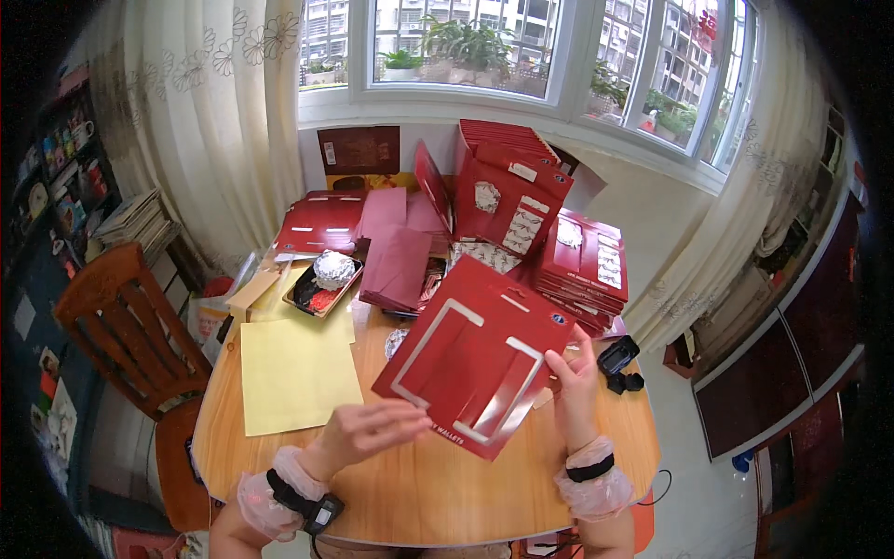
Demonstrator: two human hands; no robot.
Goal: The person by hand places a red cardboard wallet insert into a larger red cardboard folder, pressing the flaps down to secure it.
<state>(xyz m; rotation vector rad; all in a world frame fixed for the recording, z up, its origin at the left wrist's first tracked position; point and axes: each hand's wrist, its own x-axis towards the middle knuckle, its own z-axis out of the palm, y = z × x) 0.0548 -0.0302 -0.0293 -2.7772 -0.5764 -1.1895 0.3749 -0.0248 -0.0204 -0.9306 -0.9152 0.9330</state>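
Glossy red card [475, 361], tilted, white bracket outlines; right hand [575, 380] grip clamped on edge; left hand [361, 436] near lower edge, can't tell grip.

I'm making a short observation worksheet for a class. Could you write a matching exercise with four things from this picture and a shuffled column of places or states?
Column one
1. front red card
2. front yellow sheet
3. black tray
4. wooden chair

Column two
A. holds a silvery-white bundle
B. stands to the left of the table
C. is held above the tabletop, tilted, by the right hand
D. lies flat on the left part of the tabletop

Right pairs: 1-C, 2-D, 3-A, 4-B
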